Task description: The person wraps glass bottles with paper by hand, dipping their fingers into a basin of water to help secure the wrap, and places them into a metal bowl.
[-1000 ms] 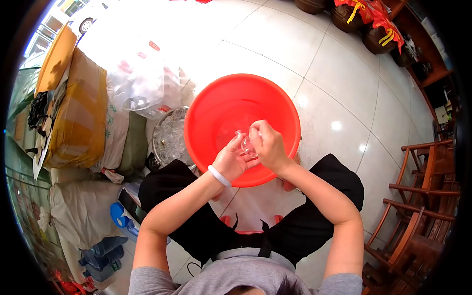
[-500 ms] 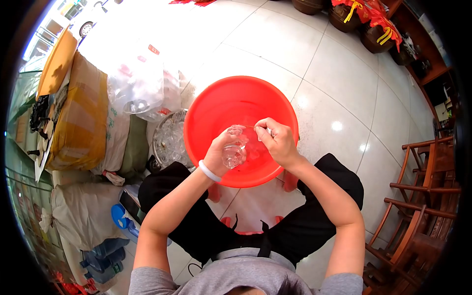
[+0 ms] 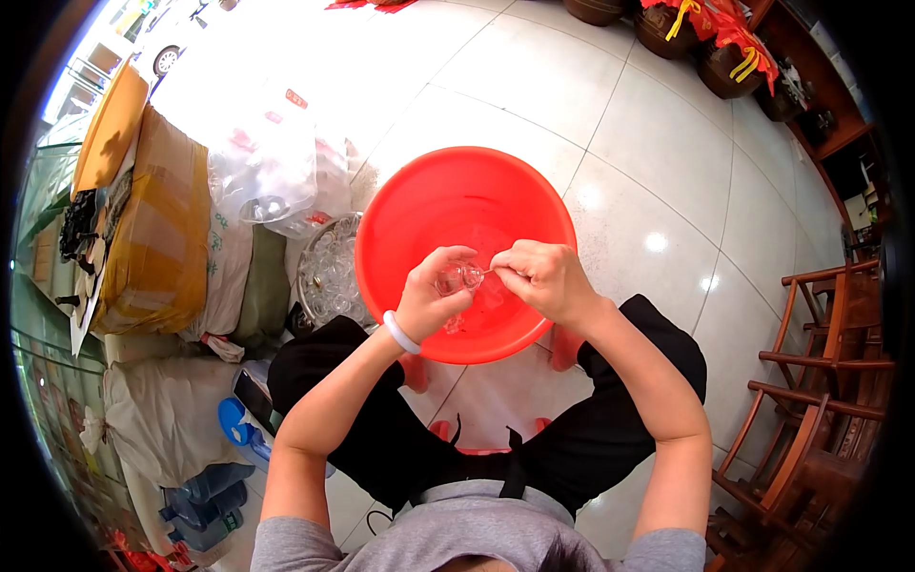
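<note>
Over the red basin (image 3: 419,205), my left hand (image 3: 431,291) is curled round a small clear glass bottle (image 3: 457,277), whose narrow end faces right. My right hand (image 3: 543,276) has its fingers pinched on a thin stick (image 3: 489,271). The stick's tip meets the narrow end of the bottle; whether it is inside I cannot tell. A little more clear glass or plastic shows just under my left hand, too blurred to name. A white band (image 3: 400,333) circles my left wrist.
Left of the basin stands a metal bowl (image 3: 334,272) full of clear glass pieces, with clear plastic bags (image 3: 262,176) behind it. A taped cardboard box (image 3: 157,229) is farther left. Wooden chairs (image 3: 820,372) stand at right, and dark jars (image 3: 729,71) at the back right.
My left hand has turned the bottle, so its narrow end now points at my right hand. The stick has come down and left to meet that end.
</note>
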### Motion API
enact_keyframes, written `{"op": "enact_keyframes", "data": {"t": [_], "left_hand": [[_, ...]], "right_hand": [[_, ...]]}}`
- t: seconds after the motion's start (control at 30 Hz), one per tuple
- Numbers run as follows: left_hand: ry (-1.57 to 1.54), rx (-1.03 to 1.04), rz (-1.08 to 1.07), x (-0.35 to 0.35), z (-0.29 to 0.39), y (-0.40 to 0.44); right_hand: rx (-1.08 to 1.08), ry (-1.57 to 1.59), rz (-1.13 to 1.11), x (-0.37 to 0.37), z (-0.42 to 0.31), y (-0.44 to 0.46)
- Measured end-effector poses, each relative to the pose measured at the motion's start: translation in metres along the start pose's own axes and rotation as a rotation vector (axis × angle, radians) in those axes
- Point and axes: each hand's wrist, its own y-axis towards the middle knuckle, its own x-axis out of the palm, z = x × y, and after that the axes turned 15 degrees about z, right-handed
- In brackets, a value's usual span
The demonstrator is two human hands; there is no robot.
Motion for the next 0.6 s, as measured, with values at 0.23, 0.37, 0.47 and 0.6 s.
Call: {"op": "enact_keyframes", "data": {"t": [0.23, 0.37, 0.47, 0.6], "left_hand": [[0.069, 0.035, 0.042, 0.002, -0.004, -0.004], [0.006, 0.007, 0.086, 0.002, -0.003, -0.002], [0.078, 0.074, 0.117, 0.000, -0.003, -0.001], [0.075, 0.004, 0.158, -0.002, -0.002, -0.002]], "right_hand": [[0.303, 0.353, -0.083, 0.008, 0.007, -0.008], [0.648, 0.621, -0.070, 0.016, 0.005, -0.012], [0.859, 0.744, 0.033, 0.016, -0.004, -0.011], [0.778, 0.632, 0.119, 0.024, 0.004, -0.014]]}}
